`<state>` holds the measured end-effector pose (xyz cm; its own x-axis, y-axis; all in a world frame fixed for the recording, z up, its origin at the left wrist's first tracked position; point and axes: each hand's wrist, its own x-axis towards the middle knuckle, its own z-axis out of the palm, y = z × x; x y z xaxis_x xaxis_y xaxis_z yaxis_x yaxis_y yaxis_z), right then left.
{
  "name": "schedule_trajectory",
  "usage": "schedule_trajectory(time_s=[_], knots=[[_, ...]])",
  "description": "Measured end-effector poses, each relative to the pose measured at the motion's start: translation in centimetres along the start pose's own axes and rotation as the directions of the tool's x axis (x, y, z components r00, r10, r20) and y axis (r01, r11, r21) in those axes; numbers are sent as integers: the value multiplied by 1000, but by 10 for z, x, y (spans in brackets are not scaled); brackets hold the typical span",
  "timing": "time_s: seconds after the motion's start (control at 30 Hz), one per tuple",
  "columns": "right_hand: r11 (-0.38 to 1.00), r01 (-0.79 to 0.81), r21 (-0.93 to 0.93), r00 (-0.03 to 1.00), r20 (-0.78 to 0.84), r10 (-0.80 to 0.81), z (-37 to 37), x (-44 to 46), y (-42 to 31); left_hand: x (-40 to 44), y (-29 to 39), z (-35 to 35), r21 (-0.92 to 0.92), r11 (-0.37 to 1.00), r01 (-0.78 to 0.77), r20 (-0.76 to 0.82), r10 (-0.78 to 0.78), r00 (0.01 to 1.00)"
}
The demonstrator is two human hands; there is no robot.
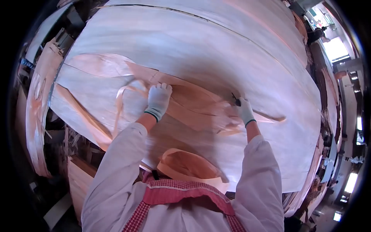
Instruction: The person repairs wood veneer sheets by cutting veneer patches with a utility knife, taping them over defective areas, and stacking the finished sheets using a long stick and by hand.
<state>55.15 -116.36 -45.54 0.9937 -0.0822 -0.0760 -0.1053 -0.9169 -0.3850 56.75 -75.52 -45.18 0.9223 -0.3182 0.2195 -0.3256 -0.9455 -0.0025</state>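
My left hand point(159, 97), in a white glove with a green cuff, presses on a tan sheet of wood veneer point(193, 102). Its fingers are curled at the veneer's upper edge. A narrow curled veneer strip point(120, 101) loops out beside it. Farther right, my gloved right hand point(245, 110) is closed around a small dark knife point(237, 101), its tip pointing away from me. The knife is near the right part of the tan veneer, and the palm hides most of its handle. Beneath everything lies a broad pale veneer sheet point(239, 162).
A long split point(185, 13) crosses the far part of the pale sheet. Loose veneer offcuts point(87, 116) lie at left, and a curled piece point(189, 164) rests against my apron. Torn veneer stacks point(40, 104) flank the left side. Windows point(335, 49) show at right.
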Motion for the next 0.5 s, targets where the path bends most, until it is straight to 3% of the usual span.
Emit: schedule_trajectory(time_s=[0.07,0.1,0.17,0.23,0.3,0.37,0.4,0.47,0.5], knots=[[1000,-19,-23,995,-99,16,-14,-13,-21,-8,4,2,102,994,-36,-14,38,999],[996,-69,-50,990,-127,62,-24,-21,-35,-11,7,-4,120,992,-40,85,30,996],[979,-180,-97,969,-186,160,-48,-44,-70,-19,12,-3,152,988,-31,80,19,997],[982,-165,-92,942,-311,129,-73,-80,-104,-23,16,-7,183,983,-23,104,4,995],[999,47,10,893,-448,-38,-99,-130,-133,-25,22,-13,211,977,-12,154,-21,988],[991,72,115,878,-479,-9,-117,-177,-155,-23,24,-17,194,981,0,176,-35,984],[937,243,253,835,-547,-68,-120,-195,-161,-24,24,-20,187,982,5,187,-41,981],[897,401,184,792,-562,-239,-112,-236,-154,-14,21,-31,129,992,16,426,-70,902],[898,400,185,790,-566,-235,-113,-240,-154,-6,19,-39,100,995,25,536,-75,841]])
